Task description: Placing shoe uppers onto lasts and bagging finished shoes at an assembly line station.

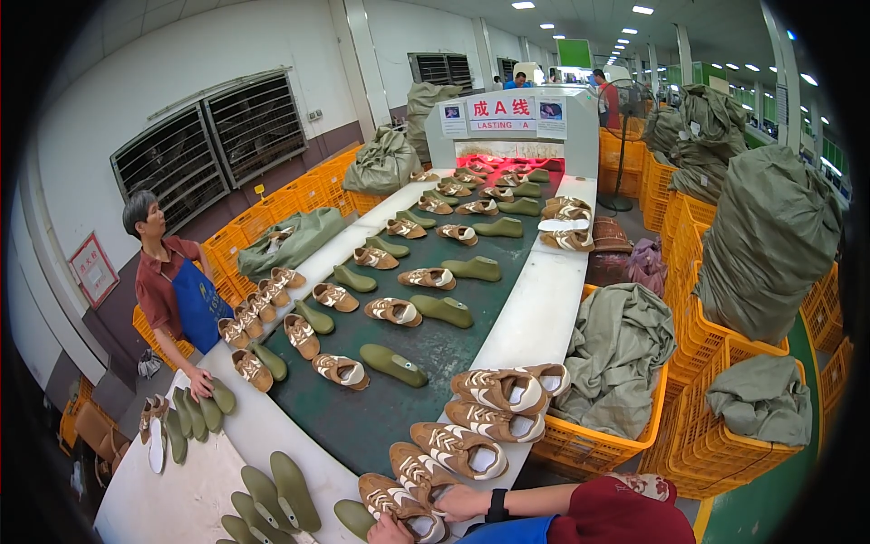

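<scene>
Brown sneakers with white stripes stand in a row along the white ledge at the near right. My left hand [390, 529] is closed at the side of the nearest sneaker [388, 497]. From the right, my right hand [460, 502] reaches to that shoe's opening, beside the neighbouring sneaker [420, 470]; some of its fingertips are hidden by the shoes. A black band [497, 506] circles my right wrist. Just left of the held sneaker lies a green shoe last [354, 519]. Several more green lasts [294, 490] lie side by side on the white table further left.
A dark green conveyor belt [326, 408] carries sneakers and lasts from a grey machine [580, 136]. At the left, a co-worker in a blue apron [201, 304] rests a hand on lasts. Orange crates [589, 453] with grey-green sacks [621, 354] crowd the right side.
</scene>
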Tool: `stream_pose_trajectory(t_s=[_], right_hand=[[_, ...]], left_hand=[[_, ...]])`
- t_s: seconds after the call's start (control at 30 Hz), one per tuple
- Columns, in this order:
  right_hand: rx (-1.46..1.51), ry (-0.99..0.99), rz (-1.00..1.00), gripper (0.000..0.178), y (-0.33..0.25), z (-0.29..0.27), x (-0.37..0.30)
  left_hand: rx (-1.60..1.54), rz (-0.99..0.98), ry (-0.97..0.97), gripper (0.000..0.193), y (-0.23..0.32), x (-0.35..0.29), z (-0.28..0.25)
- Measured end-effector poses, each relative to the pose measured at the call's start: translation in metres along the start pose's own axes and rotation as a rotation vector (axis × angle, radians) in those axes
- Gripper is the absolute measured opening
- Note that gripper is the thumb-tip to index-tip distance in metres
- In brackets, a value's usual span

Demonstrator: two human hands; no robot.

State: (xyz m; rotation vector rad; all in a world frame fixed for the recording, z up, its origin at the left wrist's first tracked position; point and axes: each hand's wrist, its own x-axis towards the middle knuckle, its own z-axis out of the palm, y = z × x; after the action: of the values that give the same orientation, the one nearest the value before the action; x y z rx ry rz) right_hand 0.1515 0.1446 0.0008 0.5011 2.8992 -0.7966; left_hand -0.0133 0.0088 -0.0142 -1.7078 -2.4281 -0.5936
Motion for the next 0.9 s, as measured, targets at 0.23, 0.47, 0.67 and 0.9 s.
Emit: stream_pose_trajectory(t_s=[0.23,0.47,0.67,0.9], right_hand=[[0.014,0.038,-0.005,0.037,0.005,0.006,0.002],[0.014,-0.006,-0.009,0.034,0.003,0.004,0.002],[0.022,-0.024,-0.012,0.03,0.001,0.0,0.0],[0.037,-0.019,-0.015,0.026,-0.002,-0.005,-0.001]], left_hand=[[-0.002,-0.015,-0.019,0.029,0.002,0.001,-0.002],[-0.012,-0.004,-0.017,0.028,0.001,0.001,-0.001],[-0.018,0.009,-0.018,0.028,0.0,0.001,-0.002],[-0.025,0.021,-0.018,0.028,-0.002,0.001,-0.003]])
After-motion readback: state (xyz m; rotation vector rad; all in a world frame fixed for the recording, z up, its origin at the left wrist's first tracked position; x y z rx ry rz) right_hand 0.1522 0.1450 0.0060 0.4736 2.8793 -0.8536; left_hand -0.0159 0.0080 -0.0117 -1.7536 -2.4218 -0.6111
